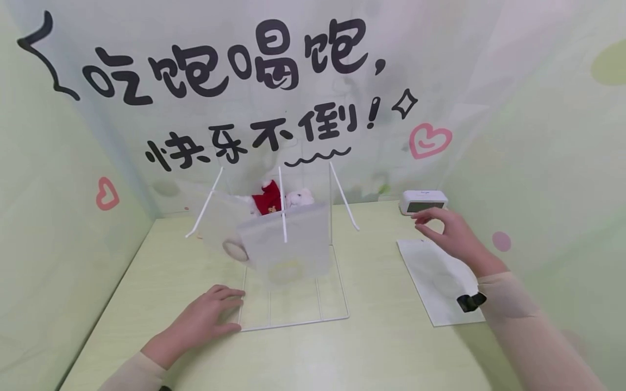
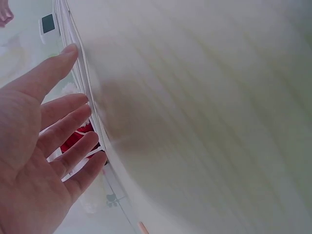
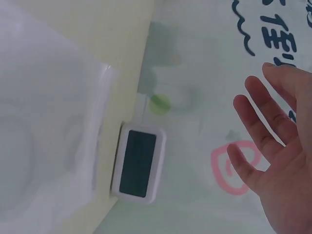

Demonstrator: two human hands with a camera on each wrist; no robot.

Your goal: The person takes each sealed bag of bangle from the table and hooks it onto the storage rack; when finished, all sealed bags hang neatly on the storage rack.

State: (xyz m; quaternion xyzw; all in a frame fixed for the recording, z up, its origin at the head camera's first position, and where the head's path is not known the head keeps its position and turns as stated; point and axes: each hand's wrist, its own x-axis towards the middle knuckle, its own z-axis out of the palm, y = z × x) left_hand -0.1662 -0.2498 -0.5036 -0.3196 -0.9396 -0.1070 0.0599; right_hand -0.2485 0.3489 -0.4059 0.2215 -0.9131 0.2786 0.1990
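Note:
A white wire rack (image 1: 295,325) with upright prongs stands on the table in the head view. On its prongs hangs a frosted plastic bag (image 1: 288,241), its lower part above the base. My left hand (image 1: 198,319) is at the left side of the rack's base, fingers extended and fingertips right at the wire. The left wrist view shows that palm and spread fingers (image 2: 73,124) beside the wires. My right hand (image 1: 452,239) is raised over a flat, translucent plastic bag (image 1: 435,290) on the table, fingers loosely bent and holding nothing.
Behind the rack lies a white plush toy in a red top (image 1: 266,200). A white digital clock (image 1: 424,196) sits at the back right, near my right hand. Printed cloth walls (image 1: 552,217) enclose the table (image 1: 386,347) at the back and sides.

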